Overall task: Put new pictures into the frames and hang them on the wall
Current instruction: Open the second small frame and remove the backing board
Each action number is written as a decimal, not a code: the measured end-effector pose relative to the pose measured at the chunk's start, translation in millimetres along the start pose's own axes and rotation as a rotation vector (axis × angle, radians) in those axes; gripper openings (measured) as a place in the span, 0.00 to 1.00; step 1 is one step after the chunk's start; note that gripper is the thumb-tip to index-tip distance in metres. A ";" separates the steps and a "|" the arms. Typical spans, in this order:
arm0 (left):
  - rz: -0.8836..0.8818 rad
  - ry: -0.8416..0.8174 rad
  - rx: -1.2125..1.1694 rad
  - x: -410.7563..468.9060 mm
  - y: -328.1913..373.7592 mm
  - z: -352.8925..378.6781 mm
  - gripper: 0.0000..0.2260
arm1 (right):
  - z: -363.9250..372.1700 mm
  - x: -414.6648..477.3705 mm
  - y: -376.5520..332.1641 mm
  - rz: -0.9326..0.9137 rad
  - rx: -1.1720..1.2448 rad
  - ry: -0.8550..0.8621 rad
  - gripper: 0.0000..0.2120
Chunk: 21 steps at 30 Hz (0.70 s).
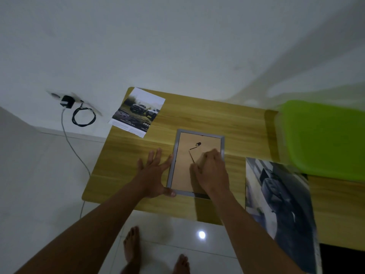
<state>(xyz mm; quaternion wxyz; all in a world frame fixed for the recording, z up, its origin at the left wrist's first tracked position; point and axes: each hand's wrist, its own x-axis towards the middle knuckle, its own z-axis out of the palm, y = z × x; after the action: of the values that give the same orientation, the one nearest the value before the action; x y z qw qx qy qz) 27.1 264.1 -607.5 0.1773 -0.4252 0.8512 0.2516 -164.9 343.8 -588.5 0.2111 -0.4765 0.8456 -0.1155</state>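
White wall, tiled floor, wooden tabletop (197, 115). Frame (199, 133) lies face down mid-tabletop toward the front edge, brown backing board (182, 175) up. Left hand (153, 173) is flat with fingers spread, against the frame's left side, thumb at its near-left corner. Right hand (212, 169) is curled on the backing near the frame's right side; can't tell if it pinches anything. Car print (136, 112) overhangs the far-left corner. Larger print (280, 204) overhangs the front edge at right. Green plastic item (325, 139) sits on the right side.
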 end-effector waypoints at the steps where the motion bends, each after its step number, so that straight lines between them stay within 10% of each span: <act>1: -0.004 0.003 0.003 0.0 0.5 0.0 0.56 | 0.3 -0.9 1.1 0.010 -0.034 -0.017 0.26; 21: -0.016 0.035 0.028 -3.4 2.4 -3.8 0.57 | -27.5 2.7 -8.5 0.108 0.103 0.058 0.17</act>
<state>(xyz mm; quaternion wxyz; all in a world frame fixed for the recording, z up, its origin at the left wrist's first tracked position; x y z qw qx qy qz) 26.8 265.3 -601.9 0.1704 -0.4337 0.8541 0.2310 -172.4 336.9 -561.5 0.2167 -0.4151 0.8688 -0.1612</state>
